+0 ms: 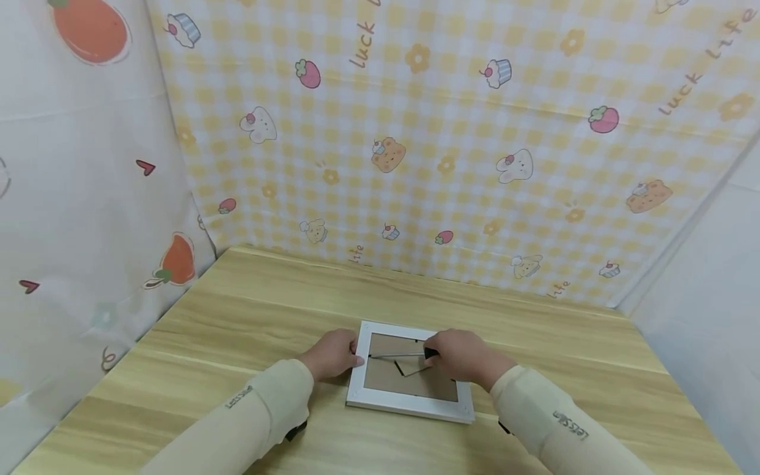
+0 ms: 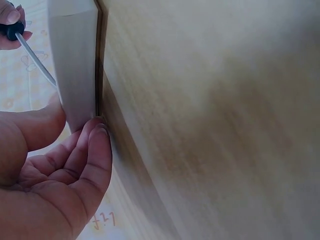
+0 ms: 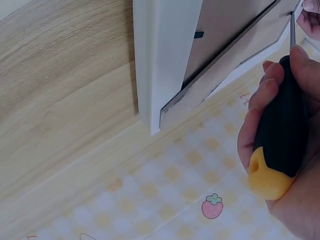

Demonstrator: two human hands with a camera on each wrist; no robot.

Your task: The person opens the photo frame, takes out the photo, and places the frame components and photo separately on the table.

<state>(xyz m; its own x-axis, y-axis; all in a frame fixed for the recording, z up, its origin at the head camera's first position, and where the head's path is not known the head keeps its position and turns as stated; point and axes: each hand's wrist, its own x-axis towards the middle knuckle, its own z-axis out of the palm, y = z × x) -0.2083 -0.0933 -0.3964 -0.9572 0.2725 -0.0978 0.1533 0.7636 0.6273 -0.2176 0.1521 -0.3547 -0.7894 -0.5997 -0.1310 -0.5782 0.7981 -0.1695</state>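
Note:
A white picture frame (image 1: 410, 404) lies back side up, showing its brown backing board (image 1: 382, 384) with a dark-edged stand flap. My left hand (image 1: 332, 354) holds the frame's left side, thumb on top and fingers at the edge, as the left wrist view shows on the white border (image 2: 75, 65). In my right hand (image 1: 466, 356) is a screwdriver (image 3: 282, 120) with a black and yellow handle, gripped above the frame's right part. Its metal shaft (image 1: 398, 355) reaches across the backing to the left inner edge, near a small dark tab. The exact tip contact is too small to tell.
The frame rests on a wood-grain table (image 1: 285, 300). Behind the table hangs a yellow checked cloth (image 1: 451, 198) with cartoon prints. A white cloth (image 1: 89, 198) borders the left side, and a pale wall (image 1: 706, 277) the right.

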